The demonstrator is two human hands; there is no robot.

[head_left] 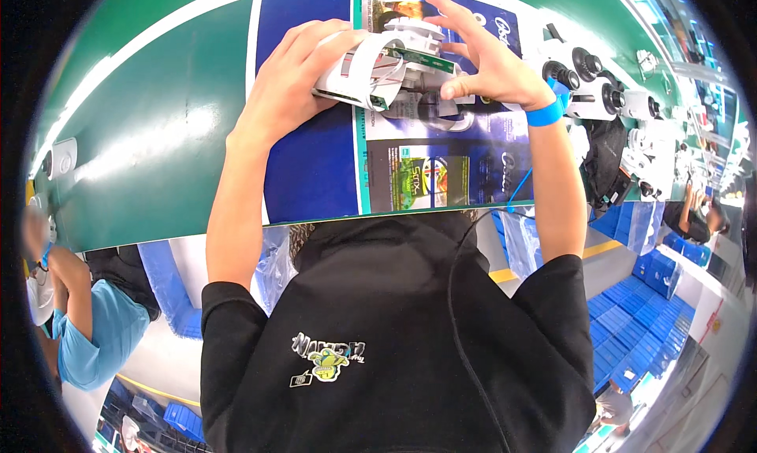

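My left hand is wrapped round a white plastic housing, open on one side with thin wires showing inside. A narrow green circuit board stands out of the housing's right side. Beyond the board sits a white ridged round part, and below it a grey cylindrical part is partly in view. My right hand is at the right of this assembly, fingers spread apart and thumb close to the grey part. Whether a fingertip touches it I cannot tell. Under everything lies a printed sheet, mostly dark blue with pictures.
A blue strap with a cord circles my right wrist. White units with black round parts crowd the bench on the right, beside a black bag-like item. A person in light blue sits at left. Blue bins stand behind at lower right.
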